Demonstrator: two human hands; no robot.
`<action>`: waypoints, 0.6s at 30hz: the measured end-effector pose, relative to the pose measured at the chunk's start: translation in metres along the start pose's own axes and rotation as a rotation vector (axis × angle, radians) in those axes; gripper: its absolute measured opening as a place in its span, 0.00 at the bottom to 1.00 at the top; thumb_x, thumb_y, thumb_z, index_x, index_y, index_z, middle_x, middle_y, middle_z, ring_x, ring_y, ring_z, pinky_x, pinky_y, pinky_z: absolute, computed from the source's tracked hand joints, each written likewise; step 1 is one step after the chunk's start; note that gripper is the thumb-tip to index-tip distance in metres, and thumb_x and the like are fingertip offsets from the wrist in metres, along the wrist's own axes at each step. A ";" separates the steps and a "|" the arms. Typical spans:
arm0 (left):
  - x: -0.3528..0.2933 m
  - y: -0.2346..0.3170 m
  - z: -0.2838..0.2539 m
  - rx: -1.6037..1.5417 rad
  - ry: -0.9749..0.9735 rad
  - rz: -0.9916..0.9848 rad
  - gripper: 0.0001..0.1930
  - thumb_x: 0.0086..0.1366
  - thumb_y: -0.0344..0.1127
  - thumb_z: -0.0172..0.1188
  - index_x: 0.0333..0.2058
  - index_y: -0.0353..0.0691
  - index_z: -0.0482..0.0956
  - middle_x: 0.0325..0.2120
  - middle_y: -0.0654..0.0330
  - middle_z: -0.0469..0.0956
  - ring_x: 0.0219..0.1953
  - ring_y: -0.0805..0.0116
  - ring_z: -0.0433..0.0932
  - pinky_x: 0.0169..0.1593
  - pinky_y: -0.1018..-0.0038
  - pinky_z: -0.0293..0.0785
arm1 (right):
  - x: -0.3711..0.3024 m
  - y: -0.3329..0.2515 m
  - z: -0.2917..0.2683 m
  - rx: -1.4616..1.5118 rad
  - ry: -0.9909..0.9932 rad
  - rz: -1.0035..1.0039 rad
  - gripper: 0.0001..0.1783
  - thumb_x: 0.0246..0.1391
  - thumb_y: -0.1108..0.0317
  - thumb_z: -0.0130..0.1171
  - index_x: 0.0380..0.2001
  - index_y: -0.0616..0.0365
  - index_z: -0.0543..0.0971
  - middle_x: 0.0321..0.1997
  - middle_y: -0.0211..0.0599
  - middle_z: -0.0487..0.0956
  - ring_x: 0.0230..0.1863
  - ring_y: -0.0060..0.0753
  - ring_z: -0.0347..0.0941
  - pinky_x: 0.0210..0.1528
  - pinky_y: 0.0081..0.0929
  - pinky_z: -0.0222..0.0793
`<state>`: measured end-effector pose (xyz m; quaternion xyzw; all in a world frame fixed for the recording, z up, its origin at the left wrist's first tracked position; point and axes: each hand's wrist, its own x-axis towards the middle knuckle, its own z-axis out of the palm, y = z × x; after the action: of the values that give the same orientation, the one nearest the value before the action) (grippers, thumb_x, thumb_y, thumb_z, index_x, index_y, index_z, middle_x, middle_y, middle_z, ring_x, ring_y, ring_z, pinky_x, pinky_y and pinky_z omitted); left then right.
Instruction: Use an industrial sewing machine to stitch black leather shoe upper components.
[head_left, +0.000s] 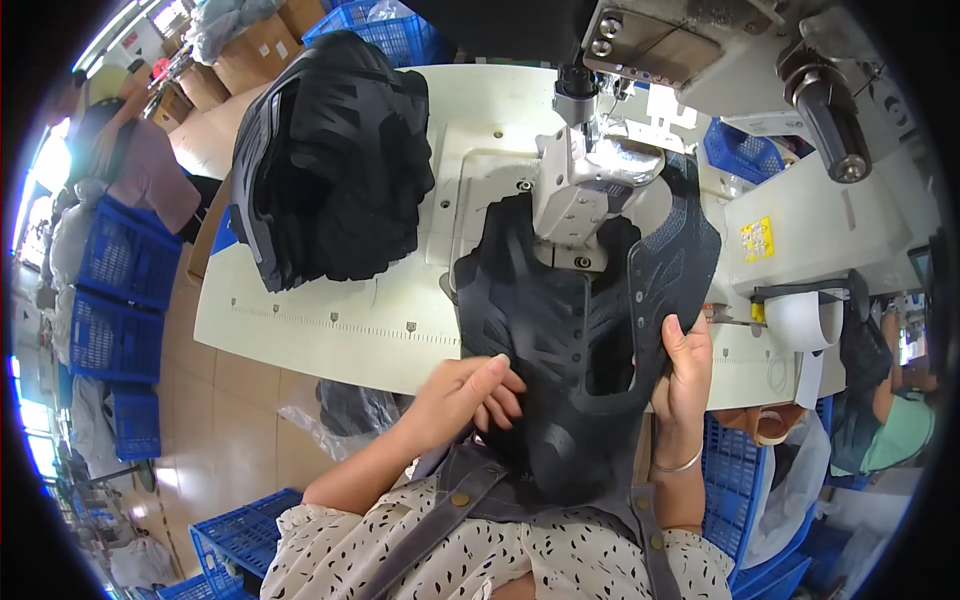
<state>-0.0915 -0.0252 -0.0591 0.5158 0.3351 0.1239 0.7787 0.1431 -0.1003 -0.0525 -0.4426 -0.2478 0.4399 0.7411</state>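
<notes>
Black shoe upper (545,385) extends from lap to sewing-machine arm (580,195). Right hand (688,370) pinches its edge; left hand (468,395) half-curled at opposite edge, cannot tell whether gripping. Blue basket (412,40), beyond table (300,345), contains clear plastic (390,10).

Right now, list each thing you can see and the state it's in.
Upper: opened out, unlaced, draped from the machine toward the lap.
Right hand: closed on the upper's right edge, thumb on top.
Left hand: fingers curled at the upper's left side; grip unclear.
Stack: piled on the table, neither hand on it.
Machine: running or stopped, cannot tell.
Left crates: stacked.
Clear bag: crumpled.
</notes>
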 end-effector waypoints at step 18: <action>0.037 0.106 0.028 -0.367 0.037 0.498 0.16 0.61 0.29 0.44 0.47 0.25 0.65 0.40 0.41 0.73 0.39 0.57 0.77 0.42 0.66 0.76 | 0.040 -0.041 0.034 0.130 -0.002 0.003 0.16 0.57 0.72 0.44 0.48 0.65 0.67 0.45 0.39 0.73 0.46 0.28 0.70 0.49 0.24 0.65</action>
<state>-0.0297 0.0211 0.0274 0.4304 0.1843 0.3788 0.7983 0.1549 -0.0597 -0.0007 -0.3935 -0.2189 0.4568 0.7672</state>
